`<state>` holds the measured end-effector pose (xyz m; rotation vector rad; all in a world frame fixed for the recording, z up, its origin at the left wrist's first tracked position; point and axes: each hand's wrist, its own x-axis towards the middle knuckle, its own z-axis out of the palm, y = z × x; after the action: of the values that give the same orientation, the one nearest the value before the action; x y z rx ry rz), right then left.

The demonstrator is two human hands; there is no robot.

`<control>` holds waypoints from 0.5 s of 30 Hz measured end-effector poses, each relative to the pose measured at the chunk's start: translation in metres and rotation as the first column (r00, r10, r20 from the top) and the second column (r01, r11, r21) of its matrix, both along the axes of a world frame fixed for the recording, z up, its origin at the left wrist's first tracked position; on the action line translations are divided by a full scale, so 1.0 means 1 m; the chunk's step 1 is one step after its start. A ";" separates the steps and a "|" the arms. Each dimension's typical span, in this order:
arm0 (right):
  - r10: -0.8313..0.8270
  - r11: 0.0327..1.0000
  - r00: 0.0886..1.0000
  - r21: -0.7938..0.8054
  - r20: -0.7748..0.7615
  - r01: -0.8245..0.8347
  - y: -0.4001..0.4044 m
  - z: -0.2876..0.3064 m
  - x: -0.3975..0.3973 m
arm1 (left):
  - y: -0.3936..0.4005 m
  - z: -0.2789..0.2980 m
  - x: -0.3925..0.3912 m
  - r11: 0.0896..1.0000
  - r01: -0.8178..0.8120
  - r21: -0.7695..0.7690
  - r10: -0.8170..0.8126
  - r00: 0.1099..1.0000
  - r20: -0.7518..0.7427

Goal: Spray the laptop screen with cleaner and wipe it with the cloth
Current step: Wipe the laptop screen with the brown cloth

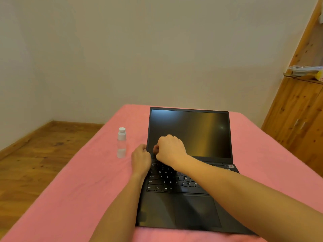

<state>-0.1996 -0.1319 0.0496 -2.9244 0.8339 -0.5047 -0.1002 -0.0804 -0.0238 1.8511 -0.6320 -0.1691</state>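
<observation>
A black laptop (192, 212) lies open on the pink tabletop, its dark screen (201, 133) upright and facing me. My right hand (170, 148) is curled into a fist against the screen's lower left corner. A small dark reddish bit of cloth (155, 149) pokes out at the thumb side; the rest is hidden inside the fist. My left hand (141, 157) grips the laptop's left edge by the hinge, fingers curled around it. A small clear spray bottle (121, 143) with a white cap stands upright to the left of the laptop, apart from both hands.
A pink cloth (78, 189) covers the table, whose left edge drops to a wooden floor (35, 154). A wooden cabinet (300, 110) with a cluttered shelf stands at the right. A plain wall rises behind the table.
</observation>
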 end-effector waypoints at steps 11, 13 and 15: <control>0.015 0.980 0.986 -0.196 0.167 0.019 -0.035 0.072 0.059 | -0.002 -0.004 0.003 1.000 0.002 -0.024 -0.003 0.999 -0.040; -0.004 0.978 0.990 -0.208 0.142 0.033 -0.035 0.071 0.064 | -0.001 -0.005 0.003 1.000 0.004 -0.017 -0.004 0.999 -0.033; -0.021 0.977 0.992 -0.206 0.124 0.046 -0.035 0.066 0.067 | -0.001 -0.004 0.003 1.000 0.008 -0.014 -0.008 1.000 -0.023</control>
<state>-0.1330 -0.1673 0.1154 -3.0311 0.8651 -0.8116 -0.0970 -0.0816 -0.0279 1.8309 -0.6234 -0.1909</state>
